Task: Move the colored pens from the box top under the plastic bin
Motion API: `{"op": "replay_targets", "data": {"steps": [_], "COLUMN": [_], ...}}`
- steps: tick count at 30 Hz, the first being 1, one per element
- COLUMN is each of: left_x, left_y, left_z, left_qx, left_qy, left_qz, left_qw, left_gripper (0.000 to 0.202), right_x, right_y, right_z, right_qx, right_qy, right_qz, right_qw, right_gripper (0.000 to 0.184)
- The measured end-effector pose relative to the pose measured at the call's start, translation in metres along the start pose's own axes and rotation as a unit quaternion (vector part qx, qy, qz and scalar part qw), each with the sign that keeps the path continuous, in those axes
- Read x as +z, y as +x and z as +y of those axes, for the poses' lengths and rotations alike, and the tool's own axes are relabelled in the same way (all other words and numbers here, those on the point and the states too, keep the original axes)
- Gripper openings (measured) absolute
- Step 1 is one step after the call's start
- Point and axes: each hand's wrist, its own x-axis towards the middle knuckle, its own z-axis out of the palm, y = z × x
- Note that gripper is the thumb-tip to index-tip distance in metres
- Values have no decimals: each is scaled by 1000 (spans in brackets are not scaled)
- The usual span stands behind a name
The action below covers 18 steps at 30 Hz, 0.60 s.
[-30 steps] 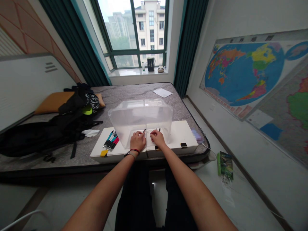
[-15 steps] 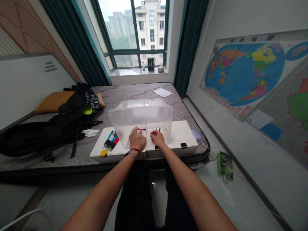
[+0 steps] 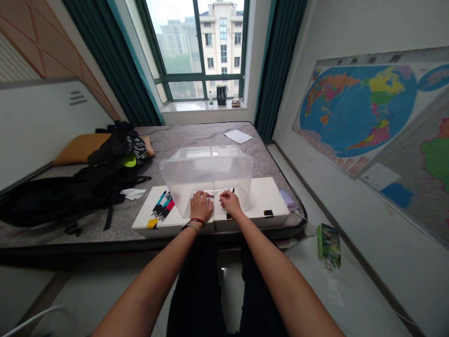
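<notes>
Left hand (image 3: 201, 206) has curled in toward the right hand (image 3: 230, 202), the two just apart at the near edge of a clear plastic bin (image 3: 206, 175) on white card boxes (image 3: 263, 199). They're right by a small red pen (image 3: 210, 195) and a dark pen (image 3: 233, 190), but can't tell if either's gripped. Slow fingertip work suits pieces that small.

Daylight came in dull and even through a tall green-framed window (image 3: 196, 51), with an apartment block (image 3: 220, 47) beyond it. Dark teal curtains (image 3: 115, 61) hung at its left side and another (image 3: 280, 61) at its right, above a white windowsill (image 3: 199, 106). A large world map (image 3: 358, 110) covered the pale right wall (image 3: 368, 28). What looked like a grey marbled mattress (image 3: 196, 133) stood below the window, beside a white headboard (image 3: 45, 126), with a pale tiled floor (image 3: 361, 290) alongside.
</notes>
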Motion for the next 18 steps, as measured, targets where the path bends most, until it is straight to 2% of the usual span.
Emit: {"op": "replay_targets", "data": {"steps": [4,8,18], "left_x": [0,0,2], "left_y": [0,0,1], "left_z": [0,0,-1], "left_qx": [19,18,20], "left_qy": [1,5,-14], "left_qz": [-30,-29,-29], "left_qw": [999,999,999], "left_gripper": [25,31,33], "right_x": [0,0,0], "right_y": [-1,-1,0], "right_z": [0,0,1], "right_qx": [1,1,8], "right_qy": [6,13,9], "right_qz": [-1,-3,-6], "right_qw": [1000,1000,1000], "right_gripper": [6,5,6]}}
